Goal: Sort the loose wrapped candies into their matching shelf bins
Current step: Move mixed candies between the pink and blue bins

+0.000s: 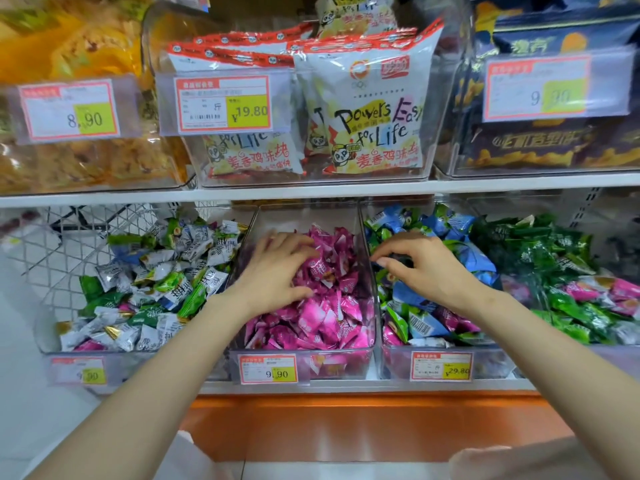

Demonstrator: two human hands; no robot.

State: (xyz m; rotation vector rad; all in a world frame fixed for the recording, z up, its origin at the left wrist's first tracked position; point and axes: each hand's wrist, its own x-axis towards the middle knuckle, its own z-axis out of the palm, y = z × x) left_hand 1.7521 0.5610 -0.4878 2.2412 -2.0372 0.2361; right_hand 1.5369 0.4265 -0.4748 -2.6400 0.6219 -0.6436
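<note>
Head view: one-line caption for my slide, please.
Left hand resting on pink candies in the middle bin; right hand over the mixed bin beside it.

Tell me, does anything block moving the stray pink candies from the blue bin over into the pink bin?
Only the clear bin walls stand between them, and these are open above. The left hand rests on the pink pile beyond them.

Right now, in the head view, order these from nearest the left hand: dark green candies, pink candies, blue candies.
1. pink candies, under the left hand, touching.
2. blue candies, to its right.
3. dark green candies, far right.
</note>
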